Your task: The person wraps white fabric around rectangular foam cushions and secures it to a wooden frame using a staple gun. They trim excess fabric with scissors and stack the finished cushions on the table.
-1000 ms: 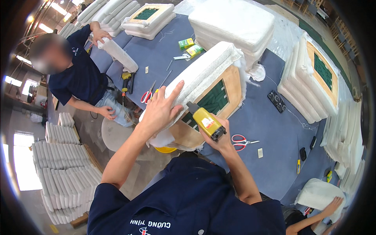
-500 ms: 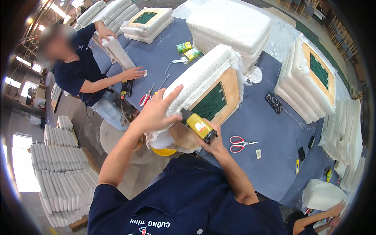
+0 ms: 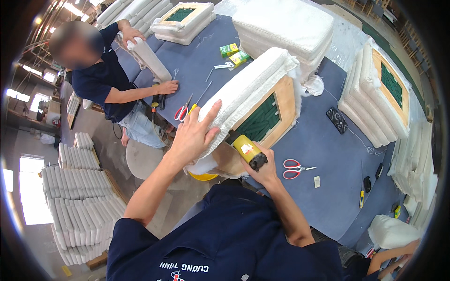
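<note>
A seat cushion (image 3: 255, 84) in off-white fabric stands tilted before me, its wooden frame (image 3: 287, 98) and green webbing (image 3: 262, 117) facing right. My left hand (image 3: 194, 136) grips its near upper edge, fingers spread over the fabric and thumb toward the frame side. In my right hand (image 3: 263, 169) is a yellow-and-black staple gun (image 3: 247, 146), fingers wrapped round its handle. The gun's nose is at the frame's near edge, by the folded fabric; whether it touches cannot be made out. Loose fabric and white padding (image 3: 202, 165) hang at the lower corner.
Red-handled scissors (image 3: 291, 169), a phone (image 3: 336, 120) and a screwdriver (image 3: 361, 199) lie on the blue-grey table (image 3: 309, 215). Stacked cushions (image 3: 375, 100) stand right and behind. Left, a co-worker (image 3: 101, 79) handles another cushion beside a second pair of scissors (image 3: 182, 112).
The staple gun has tipped, bringing its nose in closer to the frame. My left hand keeps its hold on the cushion. The co-worker's lower hand has closed. The whole view has shifted slightly.
</note>
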The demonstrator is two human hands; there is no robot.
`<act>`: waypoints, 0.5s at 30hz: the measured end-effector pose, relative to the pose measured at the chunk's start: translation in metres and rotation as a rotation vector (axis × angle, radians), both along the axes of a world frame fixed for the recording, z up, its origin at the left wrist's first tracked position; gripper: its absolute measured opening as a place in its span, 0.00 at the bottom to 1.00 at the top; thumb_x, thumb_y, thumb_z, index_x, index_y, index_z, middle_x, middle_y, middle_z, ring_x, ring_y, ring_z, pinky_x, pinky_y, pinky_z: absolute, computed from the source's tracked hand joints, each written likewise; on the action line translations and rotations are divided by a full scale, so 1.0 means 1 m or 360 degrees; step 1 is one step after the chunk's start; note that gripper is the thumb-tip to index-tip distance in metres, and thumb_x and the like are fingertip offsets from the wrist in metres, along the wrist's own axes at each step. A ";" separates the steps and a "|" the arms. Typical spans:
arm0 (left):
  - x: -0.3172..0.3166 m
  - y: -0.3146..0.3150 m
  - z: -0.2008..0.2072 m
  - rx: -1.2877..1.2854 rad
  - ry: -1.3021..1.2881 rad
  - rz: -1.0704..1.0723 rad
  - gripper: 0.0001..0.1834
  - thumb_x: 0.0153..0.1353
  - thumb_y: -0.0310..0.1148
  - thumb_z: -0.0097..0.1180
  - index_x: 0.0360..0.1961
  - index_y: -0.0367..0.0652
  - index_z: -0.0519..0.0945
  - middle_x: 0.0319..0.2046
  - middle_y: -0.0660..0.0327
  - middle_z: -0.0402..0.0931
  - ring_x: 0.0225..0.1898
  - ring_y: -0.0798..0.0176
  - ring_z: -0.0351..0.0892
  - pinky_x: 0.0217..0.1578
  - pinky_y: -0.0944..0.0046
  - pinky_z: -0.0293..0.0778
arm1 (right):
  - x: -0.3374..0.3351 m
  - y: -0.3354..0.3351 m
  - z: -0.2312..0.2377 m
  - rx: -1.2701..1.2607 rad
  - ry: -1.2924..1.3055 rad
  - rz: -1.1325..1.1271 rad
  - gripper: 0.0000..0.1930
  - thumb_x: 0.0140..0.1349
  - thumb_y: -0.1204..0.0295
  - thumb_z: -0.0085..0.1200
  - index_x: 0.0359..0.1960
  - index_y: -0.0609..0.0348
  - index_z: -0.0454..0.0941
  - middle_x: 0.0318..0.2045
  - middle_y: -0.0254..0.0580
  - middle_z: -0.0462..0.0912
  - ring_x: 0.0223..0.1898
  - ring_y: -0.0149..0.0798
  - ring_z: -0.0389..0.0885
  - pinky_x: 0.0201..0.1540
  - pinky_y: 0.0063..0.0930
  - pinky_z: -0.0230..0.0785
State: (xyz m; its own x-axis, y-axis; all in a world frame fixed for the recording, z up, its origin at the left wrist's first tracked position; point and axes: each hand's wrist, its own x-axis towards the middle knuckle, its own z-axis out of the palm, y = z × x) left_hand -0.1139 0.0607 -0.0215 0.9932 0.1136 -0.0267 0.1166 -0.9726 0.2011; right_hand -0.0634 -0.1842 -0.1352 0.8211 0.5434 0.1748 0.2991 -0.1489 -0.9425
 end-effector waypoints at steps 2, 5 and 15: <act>-0.001 0.001 -0.001 0.0009 -0.0021 -0.0007 0.43 0.74 0.42 0.62 0.86 0.66 0.57 0.66 0.35 0.68 0.64 0.28 0.75 0.63 0.39 0.75 | 0.000 -0.004 0.019 0.0074 -0.0032 0.0014 0.14 0.59 0.74 0.71 0.46 0.64 0.85 0.29 0.50 0.89 0.32 0.50 0.92 0.38 0.31 0.81; -0.001 -0.002 -0.002 0.0017 -0.0039 -0.0015 0.47 0.71 0.42 0.67 0.86 0.67 0.56 0.67 0.34 0.68 0.64 0.26 0.75 0.63 0.38 0.76 | -0.002 0.002 0.033 0.0257 -0.0102 -0.0006 0.13 0.59 0.74 0.71 0.45 0.63 0.85 0.29 0.49 0.88 0.30 0.50 0.91 0.36 0.32 0.80; 0.001 -0.006 0.001 0.0032 0.0000 -0.0032 0.59 0.60 0.35 0.74 0.87 0.66 0.51 0.68 0.37 0.65 0.68 0.27 0.70 0.66 0.39 0.73 | -0.002 0.015 0.020 0.0254 -0.0148 0.0142 0.13 0.57 0.73 0.72 0.41 0.62 0.82 0.27 0.48 0.85 0.28 0.55 0.87 0.32 0.34 0.78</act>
